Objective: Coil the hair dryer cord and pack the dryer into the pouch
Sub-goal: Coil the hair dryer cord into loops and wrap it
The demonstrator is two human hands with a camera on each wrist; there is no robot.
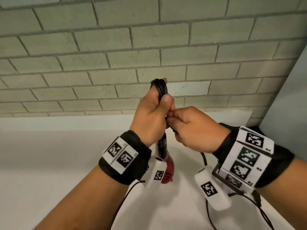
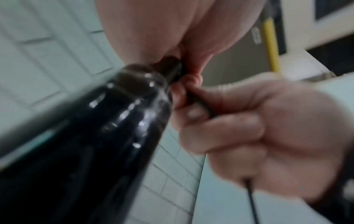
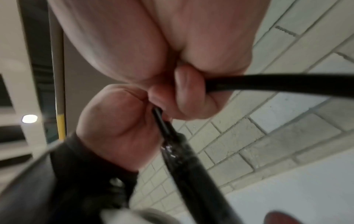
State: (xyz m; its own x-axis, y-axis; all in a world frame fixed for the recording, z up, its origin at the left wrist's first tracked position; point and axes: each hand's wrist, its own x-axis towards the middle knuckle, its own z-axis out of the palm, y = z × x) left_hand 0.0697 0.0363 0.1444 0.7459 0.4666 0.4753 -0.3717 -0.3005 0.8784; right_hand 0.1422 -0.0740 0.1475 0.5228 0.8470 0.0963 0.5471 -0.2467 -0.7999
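Above the white table, my left hand grips a bundle of black cord; its looped top sticks out above my fist. The red hair dryer hangs below that hand, partly hidden by the wrist camera. My right hand pinches a strand of the cord right against the left fist. In the left wrist view, the glossy black bundle runs down from my left palm, with the right hand beside it. In the right wrist view, a cord strand leaves my right fingers. No pouch can be made out.
A grey brick wall rises behind the table. A pale panel closes the right side. Something dark lies behind my right wrist, mostly hidden. Thin black cables trail from the wrist cameras over the table.
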